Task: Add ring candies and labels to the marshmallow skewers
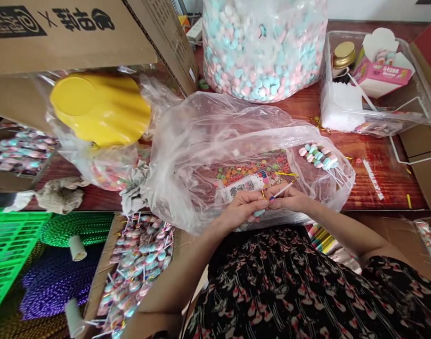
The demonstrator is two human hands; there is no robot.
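My left hand (245,207) is closed, its fingers pinched round the wrapped end of a candy stick. Pale blue candy (259,213) shows beneath its fingers, and a white stick (283,189) pokes out on the right. My right hand (289,199) pinches the same candy stick where candy and stick meet, touching the left fingertips. A gold twist tie (288,174) stands up by the fingers. Both hands are over an open clear plastic bag (215,122). Small coloured candy rings (232,173) and a printed white packet (245,185) lie under them. Several unwrapped candy skewers (317,156) lie on the bag's right side.
Behind stands a big bag of pastel candies (264,56); a clear bin (378,115) is at right. Left are a cardboard box (95,37) and a yellow container (102,108). Below the table edge are a box of wrapped candy sticks (141,259) and a green crate (10,249).
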